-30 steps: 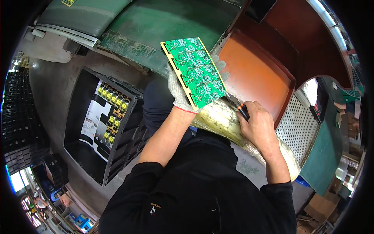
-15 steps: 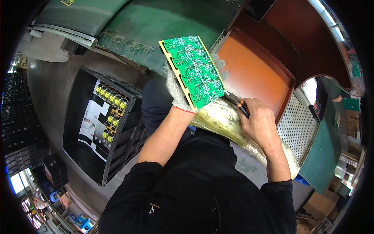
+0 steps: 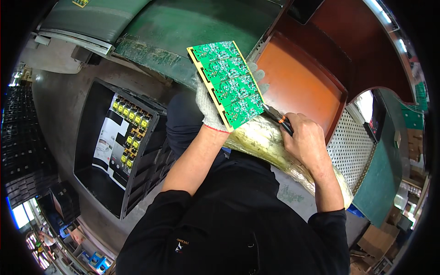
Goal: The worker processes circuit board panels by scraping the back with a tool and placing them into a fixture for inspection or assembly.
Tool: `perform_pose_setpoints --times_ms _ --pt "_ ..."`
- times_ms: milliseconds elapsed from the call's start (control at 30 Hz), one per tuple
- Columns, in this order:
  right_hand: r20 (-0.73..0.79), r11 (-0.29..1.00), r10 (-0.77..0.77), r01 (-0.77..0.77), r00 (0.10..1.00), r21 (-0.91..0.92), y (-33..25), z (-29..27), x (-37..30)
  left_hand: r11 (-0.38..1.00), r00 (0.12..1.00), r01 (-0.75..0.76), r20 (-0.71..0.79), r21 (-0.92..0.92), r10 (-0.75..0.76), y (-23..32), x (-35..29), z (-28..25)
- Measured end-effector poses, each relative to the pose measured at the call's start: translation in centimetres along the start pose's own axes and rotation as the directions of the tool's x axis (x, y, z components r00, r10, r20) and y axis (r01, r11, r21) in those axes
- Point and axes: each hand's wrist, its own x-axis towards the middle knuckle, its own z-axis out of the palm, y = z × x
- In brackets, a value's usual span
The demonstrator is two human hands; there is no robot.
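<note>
A green circuit board panel (image 3: 231, 85) with a yellow left edge is held up and tilted in front of me. My left hand (image 3: 207, 104), in a whitish knit glove, grips it from behind; fingertips show past the board's right edge. My bare right hand (image 3: 305, 140) is closed on cutting pliers (image 3: 282, 121) with black handles and orange marks. The pliers' tip meets the board's lower right corner, or lies just beside it; I cannot tell if the jaws touch it.
An orange-red tray (image 3: 298, 82) lies beyond the pliers. Below it is a bundle in clear yellowish plastic wrap (image 3: 261, 140). At left stands a black crate (image 3: 94, 183) holding boards with yellow components (image 3: 130, 114). A green work surface (image 3: 192, 27) spans the back; a perforated plate (image 3: 350, 149) is at right.
The pliers and my right hand have shifted very slightly at the board's lower right corner. The board and my left hand stay almost in place.
</note>
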Motion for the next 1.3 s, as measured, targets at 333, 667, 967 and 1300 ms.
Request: perform_pose_setpoints --times_ms 333,667,967,1300 --pt "0.113 0.996 0.065 -0.059 0.991 -0.061 0.7 0.1 -0.1 1.000 1.000 -0.002 -0.019 0.014 0.002 0.0 -0.1 0.4" --pt "0.038 0.995 0.043 -0.039 0.998 -0.093 -0.9 -0.4 -0.8 0.998 0.998 -0.020 -0.066 0.066 0.025 -0.1 -0.1 0.4" --pt "0.012 0.994 0.057 -0.055 0.998 -0.095 -0.9 0.0 -0.6 0.999 0.997 -0.014 -0.070 0.050 0.018 -0.1 0.0 0.4" --pt "0.010 0.998 0.024 -0.024 1.000 -0.059 -0.8 0.3 -0.1 1.000 1.000 0.002 0.015 -0.031 -0.002 -0.1 -0.3 0.0"
